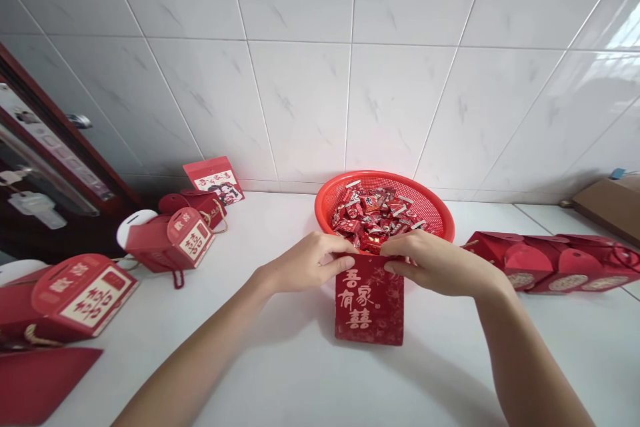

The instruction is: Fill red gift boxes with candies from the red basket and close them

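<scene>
A dark red paper gift bag point(369, 307) with pale Chinese characters stands upright on the white counter. My left hand point(313, 260) pinches its top edge on the left, thumb in front. At the right end of the same edge, my right hand point(425, 260) grips with thumb and fingers closed. Just behind the bag sits a red plastic colander point(440, 203) holding many wrapped candies point(373, 210). The bag's inside is hidden from this view.
Red gift boxes point(170, 240) with cord handles line the left side, near a red printed card bag point(215, 180) by the tiled wall. Several red boxes point(530, 263) stand at the right, before a brown cardboard box point(610, 203). A dark red frame point(55, 113) with hanging keys borders the left.
</scene>
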Motion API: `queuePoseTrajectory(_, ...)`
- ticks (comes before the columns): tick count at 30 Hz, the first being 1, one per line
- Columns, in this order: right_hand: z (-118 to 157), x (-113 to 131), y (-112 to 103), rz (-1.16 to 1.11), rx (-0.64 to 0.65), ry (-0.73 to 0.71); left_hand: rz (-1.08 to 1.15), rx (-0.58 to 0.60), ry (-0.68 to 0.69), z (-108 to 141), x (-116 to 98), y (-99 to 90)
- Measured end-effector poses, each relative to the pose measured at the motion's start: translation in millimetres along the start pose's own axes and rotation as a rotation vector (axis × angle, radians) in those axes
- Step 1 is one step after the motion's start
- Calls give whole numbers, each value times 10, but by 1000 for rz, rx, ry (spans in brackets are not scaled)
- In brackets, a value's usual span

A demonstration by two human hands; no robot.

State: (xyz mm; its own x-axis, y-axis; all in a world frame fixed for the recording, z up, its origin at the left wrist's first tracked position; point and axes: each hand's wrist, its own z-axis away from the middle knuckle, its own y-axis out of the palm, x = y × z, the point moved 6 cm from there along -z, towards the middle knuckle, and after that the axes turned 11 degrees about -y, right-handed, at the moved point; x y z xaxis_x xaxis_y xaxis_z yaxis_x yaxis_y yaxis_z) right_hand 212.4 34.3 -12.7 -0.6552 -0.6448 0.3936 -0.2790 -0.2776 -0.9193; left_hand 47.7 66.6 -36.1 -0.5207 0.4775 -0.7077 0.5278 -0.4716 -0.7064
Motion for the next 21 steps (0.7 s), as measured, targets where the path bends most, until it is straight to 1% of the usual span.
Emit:
queuePoseTrajectory(3, 21, -27, -75, -52, -41, -63, 132, 11, -39, -8, 40, -23)
queuePoseTrajectory(7, 50, -87, -146, -141, -76, -128, 251, 36, -46, -11, 55, -27)
queuePoseTrajectory(10, 61, -121, -163, -172, -83, -145, 268, 54, -50, -9, 50, -7)
queuePoseTrajectory(12, 67, -130, -158, -169, -71, -139, 241, 35, -38, -7, 44, -11)
queuePoseTrajectory(15, 83, -132, -129, -134, -24, -93, 188, 0, -15, -1, 38, -25)
queuePoseTrajectory(19, 110, -124, -57, -46, 38, 73, 142, 30, -59, 0, 74, 3)
queuePoseTrajectory(21, 112, -85, -13, 13, 51, 142, 116, 20, -75, -3, 88, 6)
